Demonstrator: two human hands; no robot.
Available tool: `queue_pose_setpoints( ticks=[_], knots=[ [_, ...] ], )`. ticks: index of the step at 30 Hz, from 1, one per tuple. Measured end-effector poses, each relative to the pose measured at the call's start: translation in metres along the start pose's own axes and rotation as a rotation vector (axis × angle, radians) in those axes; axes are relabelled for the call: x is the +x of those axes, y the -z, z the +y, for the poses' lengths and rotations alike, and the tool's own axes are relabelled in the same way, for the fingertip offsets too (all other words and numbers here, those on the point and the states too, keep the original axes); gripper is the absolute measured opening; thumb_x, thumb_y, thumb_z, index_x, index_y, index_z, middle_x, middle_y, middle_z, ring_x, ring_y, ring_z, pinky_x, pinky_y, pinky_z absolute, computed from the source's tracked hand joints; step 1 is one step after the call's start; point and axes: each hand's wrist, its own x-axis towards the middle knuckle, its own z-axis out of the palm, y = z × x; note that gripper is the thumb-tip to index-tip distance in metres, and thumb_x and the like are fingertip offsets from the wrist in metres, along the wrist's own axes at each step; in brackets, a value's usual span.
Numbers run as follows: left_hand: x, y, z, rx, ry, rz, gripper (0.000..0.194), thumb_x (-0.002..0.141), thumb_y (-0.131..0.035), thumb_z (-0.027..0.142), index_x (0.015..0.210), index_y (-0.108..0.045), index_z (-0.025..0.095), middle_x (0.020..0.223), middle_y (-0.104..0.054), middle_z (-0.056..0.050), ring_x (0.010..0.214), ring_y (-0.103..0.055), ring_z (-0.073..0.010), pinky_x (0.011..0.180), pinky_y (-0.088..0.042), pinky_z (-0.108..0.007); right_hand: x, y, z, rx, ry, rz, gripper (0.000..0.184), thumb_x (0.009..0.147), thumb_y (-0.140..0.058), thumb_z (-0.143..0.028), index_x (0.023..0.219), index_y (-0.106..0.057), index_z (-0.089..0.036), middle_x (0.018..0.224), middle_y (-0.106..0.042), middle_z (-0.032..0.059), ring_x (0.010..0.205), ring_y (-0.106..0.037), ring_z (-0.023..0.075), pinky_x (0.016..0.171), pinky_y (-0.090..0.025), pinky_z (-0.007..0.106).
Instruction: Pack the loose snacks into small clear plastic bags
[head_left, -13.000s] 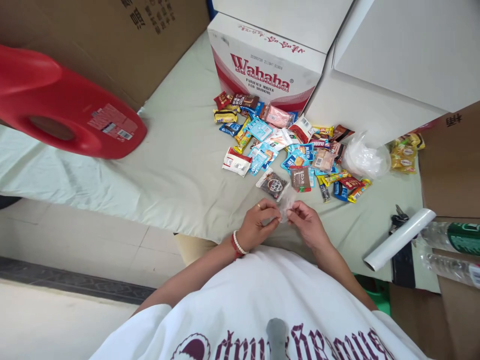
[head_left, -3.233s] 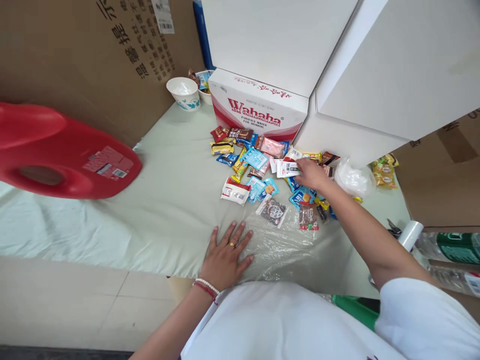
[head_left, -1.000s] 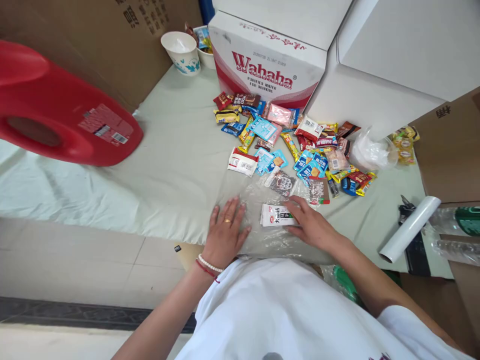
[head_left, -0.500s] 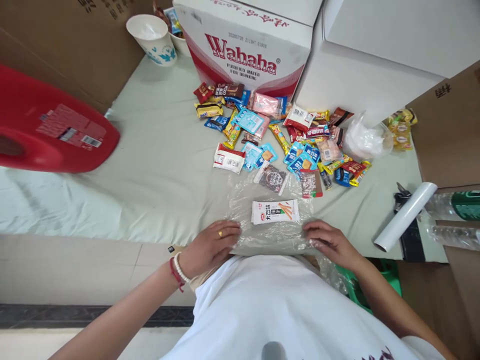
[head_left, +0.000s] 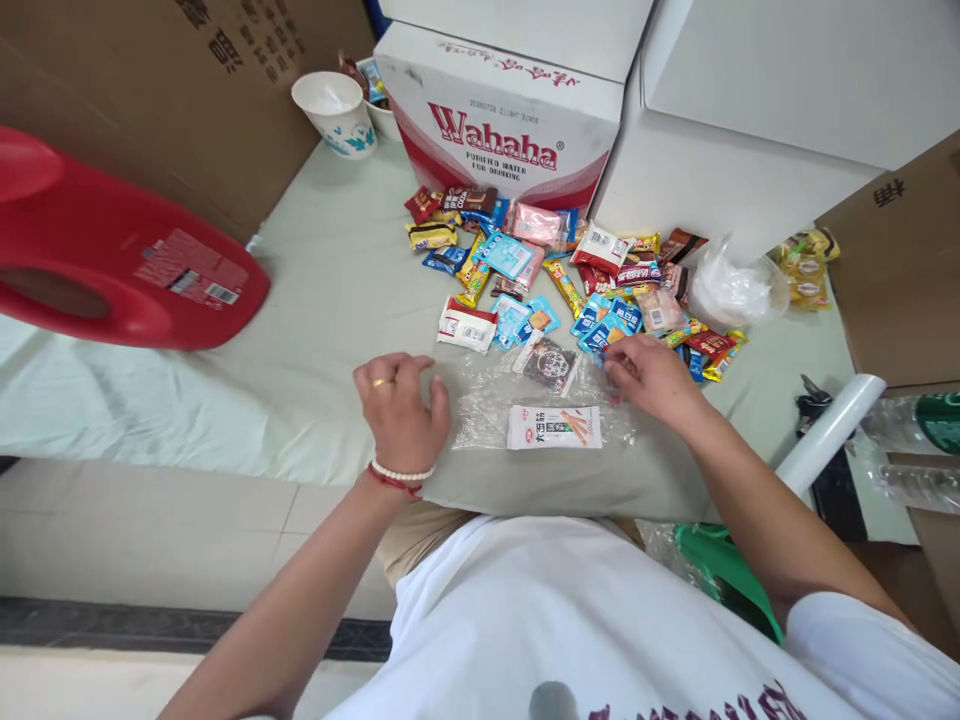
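Note:
My left hand (head_left: 403, 410) hovers at the left side of a clear plastic sheet (head_left: 484, 405), fingers bent and thumb apart, holding nothing. On the sheet lies a white snack packet (head_left: 555, 427) with a picture of orange-brown sticks. Above it is a dark see-through snack packet (head_left: 549, 363) with a round label. My right hand (head_left: 660, 378) is bent down at the sheet's right, fingertips close together by the blue snack packets (head_left: 604, 325). What its fingers grip, if anything, is hidden. The brown packet there is covered by this hand, apart from a bit of red.
Colourful snack packets (head_left: 506, 255) spread before a Wahaha carton (head_left: 499, 125). A paper cup (head_left: 337, 115) stands back left, a red jug (head_left: 142, 260) at left. To the right are a white plastic bag (head_left: 731, 285), a white roll (head_left: 832, 430) and plastic bottles (head_left: 911, 422).
The white snack packet came from the pile onto the plastic sheet and was let go. Since half a second ago, both hands have left the sheet's near edge; my right hand moved up towards the packets.

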Motion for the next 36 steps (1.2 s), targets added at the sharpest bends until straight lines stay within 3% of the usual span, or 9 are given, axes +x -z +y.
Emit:
queue_pose_setpoints(
  ticks=[3, 6, 11, 14, 19, 24, 27, 32, 36],
  knots=[
    [-0.026, 0.013, 0.025, -0.008, -0.242, 0.075, 0.025, 0.091, -0.056, 0.017, 0.111, -0.07, 0.022, 0.096, -0.062, -0.01, 0.091, -0.055, -0.0257, 0.089, -0.038, -0.045, 0.026, -0.01, -0.023, -0.054, 0.071, -0.08, 0.031, 0.097, -0.059, -0.033, 0.123, -0.069, -0.017, 0.116, -0.069, 0.0142, 0.111, -0.057, 0.0303, 0.092, -0.043, 0.038],
    [-0.047, 0.006, 0.057, -0.037, -0.489, -0.234, 0.042, 0.094, -0.054, 0.015, 0.131, -0.065, 0.03, 0.093, -0.067, -0.007, 0.089, -0.057, -0.023, 0.083, -0.036, -0.042, 0.046, -0.024, -0.038, -0.124, 0.043, -0.174, 0.035, 0.094, -0.067, -0.035, 0.124, -0.068, -0.018, 0.112, -0.069, 0.0144, 0.109, -0.058, 0.0311, 0.088, -0.043, 0.037],
    [-0.048, -0.025, 0.077, 0.001, -0.415, -0.681, 0.047, 0.1, -0.045, 0.015, 0.144, -0.059, 0.027, 0.099, -0.071, -0.01, 0.101, -0.06, -0.0264, 0.084, -0.038, -0.042, 0.058, -0.027, -0.044, -0.11, -0.017, -0.21, 0.038, 0.092, -0.071, -0.033, 0.127, -0.066, -0.022, 0.115, -0.069, 0.0109, 0.095, -0.064, 0.0239, 0.075, -0.041, 0.03],
    [-0.043, -0.031, 0.075, 0.0, -0.396, -0.769, 0.05, 0.102, -0.042, 0.015, 0.149, -0.054, 0.027, 0.096, -0.072, -0.01, 0.103, -0.061, -0.0264, 0.087, -0.039, -0.042, 0.06, -0.023, -0.044, -0.104, -0.005, -0.23, 0.039, 0.091, -0.071, -0.03, 0.129, -0.065, -0.021, 0.112, -0.07, 0.0103, 0.09, -0.064, 0.0213, 0.07, -0.037, 0.027],
    [-0.038, -0.024, 0.079, 0.024, -0.361, -0.855, 0.052, 0.102, -0.043, 0.015, 0.152, -0.051, 0.029, 0.09, -0.074, -0.009, 0.1, -0.064, -0.0271, 0.085, -0.042, -0.042, 0.055, -0.013, -0.048, -0.014, 0.066, -0.274, 0.011, 0.093, -0.06, -0.02, 0.095, -0.071, -0.019, 0.086, -0.071, 0.0031, 0.074, -0.06, 0.0165, 0.064, -0.031, 0.025],
    [-0.038, -0.026, 0.081, -0.007, -0.32, -0.82, 0.047, 0.101, -0.046, 0.017, 0.145, -0.058, 0.028, 0.09, -0.073, -0.009, 0.1, -0.065, -0.0274, 0.081, -0.046, -0.039, 0.007, -0.009, -0.056, -0.099, 0.35, -0.199, 0.027, 0.102, -0.048, -0.025, 0.107, -0.074, -0.021, 0.092, -0.067, 0.0069, 0.078, -0.058, 0.0177, 0.063, -0.03, 0.027],
    [-0.044, -0.031, 0.066, -0.14, -0.272, -0.762, 0.031, 0.101, -0.048, 0.021, 0.119, -0.073, 0.024, 0.089, -0.072, -0.009, 0.092, -0.066, -0.025, 0.079, -0.048, -0.037, -0.031, -0.025, -0.052, -0.123, 0.517, -0.265, 0.035, 0.104, -0.046, -0.022, 0.127, -0.072, -0.027, 0.088, -0.065, 0.0053, 0.074, -0.055, 0.0172, 0.063, -0.031, 0.027],
    [-0.053, -0.032, 0.024, -0.439, 0.04, -0.519, 0.021, 0.096, -0.056, 0.027, 0.11, -0.071, 0.02, 0.09, -0.07, -0.006, 0.086, -0.066, -0.0204, 0.083, -0.053, -0.035, -0.064, -0.06, -0.037, -0.082, 0.484, -0.277, 0.049, 0.101, -0.047, -0.013, 0.143, -0.064, -0.033, 0.091, -0.063, 0.0053, 0.08, -0.055, 0.0196, 0.071, -0.038, 0.027],
    [-0.035, -0.029, 0.014, -0.364, 0.144, -0.286, 0.071, 0.079, -0.075, 0.036, 0.143, -0.053, 0.016, 0.137, -0.059, -0.018, 0.128, -0.055, -0.0331, 0.109, -0.046, -0.053, -0.067, -0.066, -0.039, -0.043, 0.43, -0.324, 0.053, 0.1, -0.045, -0.011, 0.14, -0.066, -0.038, 0.09, -0.062, 0.0058, 0.082, -0.054, 0.0214, 0.076, -0.041, 0.03]
  ],
)
